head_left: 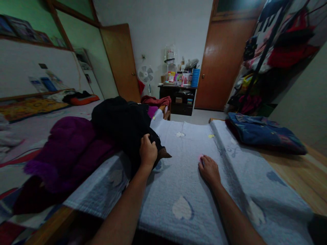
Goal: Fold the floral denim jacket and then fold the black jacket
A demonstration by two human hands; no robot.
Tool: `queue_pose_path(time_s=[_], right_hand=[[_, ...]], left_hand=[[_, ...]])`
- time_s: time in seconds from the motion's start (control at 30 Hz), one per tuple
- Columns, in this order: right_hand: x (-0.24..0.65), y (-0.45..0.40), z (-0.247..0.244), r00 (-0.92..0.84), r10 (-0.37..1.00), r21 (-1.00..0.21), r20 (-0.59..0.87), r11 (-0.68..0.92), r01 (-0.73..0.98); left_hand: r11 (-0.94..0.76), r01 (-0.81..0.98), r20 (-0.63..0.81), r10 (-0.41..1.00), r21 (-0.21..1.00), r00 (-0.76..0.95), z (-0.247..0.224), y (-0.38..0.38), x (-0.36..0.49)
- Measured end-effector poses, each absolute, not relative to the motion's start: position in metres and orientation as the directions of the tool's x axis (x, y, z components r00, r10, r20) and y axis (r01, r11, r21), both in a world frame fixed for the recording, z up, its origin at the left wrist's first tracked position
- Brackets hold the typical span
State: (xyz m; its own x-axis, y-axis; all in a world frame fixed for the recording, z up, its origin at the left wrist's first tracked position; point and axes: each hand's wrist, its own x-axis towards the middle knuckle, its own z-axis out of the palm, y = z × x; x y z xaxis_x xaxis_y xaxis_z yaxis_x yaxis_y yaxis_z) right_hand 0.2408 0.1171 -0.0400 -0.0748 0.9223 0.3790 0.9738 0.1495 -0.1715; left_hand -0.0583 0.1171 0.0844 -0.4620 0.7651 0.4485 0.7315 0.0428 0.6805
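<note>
One black garment (117,122) lies across the left part of the blue sheet (189,183), its bulk piled toward the sheet's far left side. The left hand (148,149) is on the garment's right side, its fingers curled on the black cloth and holding it. A single brown pointed piece (164,153) sticks out from the garment just beside that hand, over the sheet.

The right hand (209,169) rests on the middle of the sheet, well apart from the black garment. Its fingers are loosely bent and spread a little, with nothing held.

One purple garment (74,149) lies to the left of the sheet, touching the black one. One folded denim garment (263,131) lies at the sheet's far right side, near a bare strip of wooden surface (296,173). One red cloth (156,100) lies beyond the sheet's far left corner.

Farther off, beyond the sheet, stand one white fan (145,75), one dark cabinet (182,109) and two wooden doors (224,64). One bed (30,131) is to the sheet's left.
</note>
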Motion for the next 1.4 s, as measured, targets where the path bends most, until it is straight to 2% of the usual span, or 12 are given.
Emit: queue_pose_path(time_s=[0.13,0.2,0.27,0.37,0.5,0.7,0.83,0.93,1.03,1.1,1.23,1.4], right_hand=[[0.242,0.117,-0.041,-0.081,0.918,-0.168,0.387,0.157,0.973],[0.242,0.117,-0.041,-0.086,0.917,-0.166,0.390,0.162,0.973],[0.242,0.116,-0.040,-0.087,0.917,-0.164,0.390,0.163,0.973],[0.242,0.117,-0.040,-0.085,0.920,-0.163,0.382,0.157,0.974],[0.241,0.117,-0.040,-0.092,0.923,-0.160,0.374,0.162,0.974],[0.238,0.117,-0.033,-0.074,0.929,-0.159,0.362,0.140,0.977],[0.230,0.124,-0.020,-0.004,0.972,-0.179,0.236,0.047,0.983],[0.218,0.128,-0.017,0.035,0.983,-0.187,0.179,-0.001,0.982],[0.207,0.128,-0.027,-0.045,0.953,-0.153,0.300,0.094,0.984],[0.202,0.125,-0.036,-0.082,0.919,-0.115,0.386,0.136,0.984],[0.202,0.123,-0.044,-0.077,0.902,-0.108,0.424,0.135,0.985],[0.204,0.125,-0.045,-0.070,0.904,-0.169,0.423,0.154,0.974]], left_hand=[[-0.107,0.834,0.530,0.813,0.542,-0.241,0.091,0.099,-0.067],[-0.139,0.892,0.659,0.723,0.430,-0.205,0.102,0.086,-0.075],[-0.054,0.915,0.734,0.618,0.399,-0.283,0.112,0.075,-0.087],[0.057,0.850,0.708,0.525,0.524,-0.472,0.115,0.069,-0.108],[-0.007,0.699,0.594,0.532,0.715,-0.603,0.105,0.076,-0.126],[-0.084,0.437,0.427,0.437,0.896,-0.792,0.100,0.093,-0.125],[-0.227,0.181,0.274,0.497,0.957,-0.824,0.110,0.102,-0.123],[-0.305,-0.068,0.142,0.615,0.950,-0.775,0.125,0.106,-0.121],[-0.268,-0.379,-0.071,0.729,0.886,-0.681,0.143,0.110,-0.120],[-0.257,-0.505,-0.139,0.773,0.824,-0.619,0.153,0.114,-0.118],[-0.294,-0.579,-0.087,0.837,0.761,-0.540,0.168,0.122,-0.105],[-0.312,-0.556,0.040,0.894,0.770,-0.447,0.165,0.123,-0.053]])
